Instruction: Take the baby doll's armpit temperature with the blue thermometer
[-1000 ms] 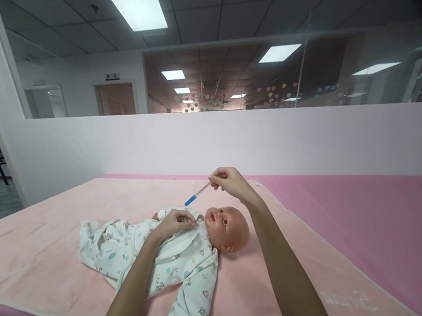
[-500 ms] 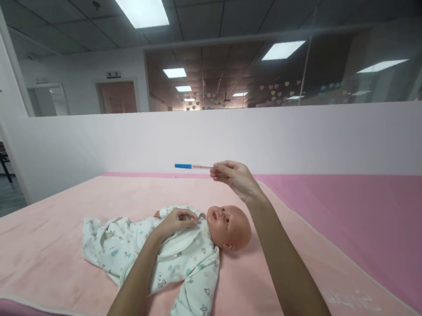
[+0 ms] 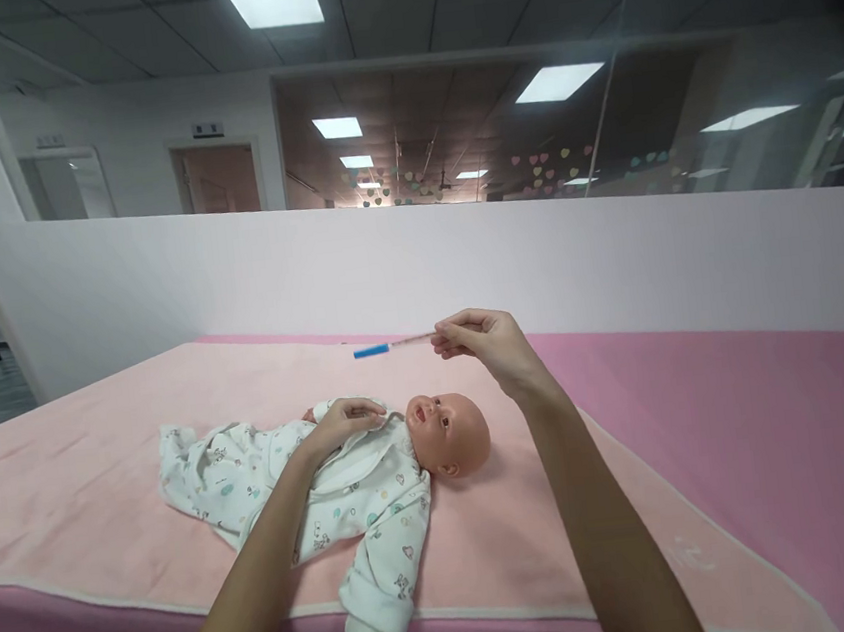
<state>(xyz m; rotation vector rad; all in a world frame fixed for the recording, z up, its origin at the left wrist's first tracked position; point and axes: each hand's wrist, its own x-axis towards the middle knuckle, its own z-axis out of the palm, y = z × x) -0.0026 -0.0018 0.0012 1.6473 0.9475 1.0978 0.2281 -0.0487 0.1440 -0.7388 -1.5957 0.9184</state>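
Note:
A baby doll point(image 3: 450, 434) in a white printed romper point(image 3: 289, 481) lies on its back on a light pink blanket point(image 3: 94, 491), head to the right. My left hand point(image 3: 347, 422) rests curled on the doll's chest by the collar, fingers pinching the fabric. My right hand point(image 3: 489, 344) is raised above the doll's head and pinches one end of a thin glass thermometer point(image 3: 387, 346) with a blue tip, held nearly level and pointing left.
The blanket lies over a darker pink mattress point(image 3: 744, 443). A low white partition wall point(image 3: 462, 262) runs behind the bed, with glass panels above it. One romper sleeve point(image 3: 373, 603) hangs over the near edge.
My right hand lifted the thermometer away from the doll's face and levelled it in the air. My left hand stayed on the doll's chest.

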